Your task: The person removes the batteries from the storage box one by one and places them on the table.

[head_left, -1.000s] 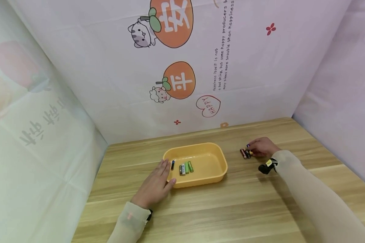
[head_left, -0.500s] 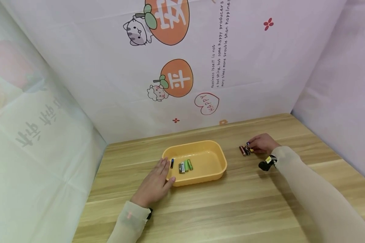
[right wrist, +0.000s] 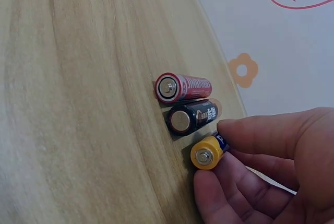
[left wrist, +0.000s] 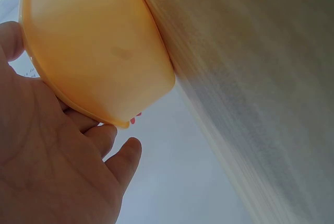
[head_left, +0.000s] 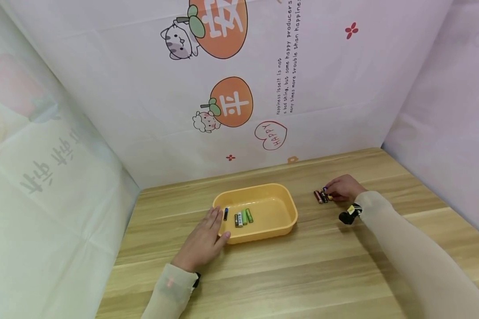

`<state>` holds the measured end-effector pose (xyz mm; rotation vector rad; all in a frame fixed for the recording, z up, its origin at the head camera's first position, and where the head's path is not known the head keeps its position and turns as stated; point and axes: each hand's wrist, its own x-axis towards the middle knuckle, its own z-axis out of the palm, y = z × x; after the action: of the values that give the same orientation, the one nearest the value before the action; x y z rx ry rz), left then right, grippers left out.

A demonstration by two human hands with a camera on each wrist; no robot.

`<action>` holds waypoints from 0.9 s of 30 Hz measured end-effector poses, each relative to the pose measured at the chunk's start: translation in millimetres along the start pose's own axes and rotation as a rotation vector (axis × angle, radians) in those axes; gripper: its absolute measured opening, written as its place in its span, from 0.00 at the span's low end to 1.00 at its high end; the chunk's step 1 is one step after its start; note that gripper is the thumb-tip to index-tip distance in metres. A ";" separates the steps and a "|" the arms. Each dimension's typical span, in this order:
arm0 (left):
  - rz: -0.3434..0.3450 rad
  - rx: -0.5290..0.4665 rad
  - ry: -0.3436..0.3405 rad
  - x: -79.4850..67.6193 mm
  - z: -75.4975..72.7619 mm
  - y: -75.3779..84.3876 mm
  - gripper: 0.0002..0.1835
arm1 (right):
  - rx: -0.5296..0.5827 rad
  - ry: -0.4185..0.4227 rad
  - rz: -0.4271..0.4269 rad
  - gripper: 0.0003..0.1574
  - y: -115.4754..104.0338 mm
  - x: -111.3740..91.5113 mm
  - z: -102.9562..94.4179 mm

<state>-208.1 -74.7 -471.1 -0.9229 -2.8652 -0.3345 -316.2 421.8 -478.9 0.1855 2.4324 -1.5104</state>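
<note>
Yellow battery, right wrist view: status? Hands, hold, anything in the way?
Left hand at rim of yellow tray. Right hand pinching yellow battery. Red battery and black battery close alongside; nothing seen on top of it.

head: high, facing forward and down; wrists: close; head, left wrist share tray (head_left: 273, 216)

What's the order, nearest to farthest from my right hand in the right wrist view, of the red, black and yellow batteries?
1. Yellow battery: pinched in your right hand.
2. Black battery: on the table, in the middle.
3. Red battery: beyond the black one.
</note>
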 end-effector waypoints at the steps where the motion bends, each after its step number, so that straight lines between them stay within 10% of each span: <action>1: 0.000 0.002 0.000 0.0 0.0 -0.2 0.41 | 0.003 0.003 0.004 0.25 0.1 0.5 0.5; 27: -0.017 0.000 -0.013 -0.4 1.3 -1.1 0.42 | -0.043 -0.024 -0.006 0.24 -5.6 -4.3 2.1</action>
<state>-208.4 -75.5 -472.6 -0.9050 -2.8861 -0.3318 -313.1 417.6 -473.7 0.1499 2.4465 -1.4525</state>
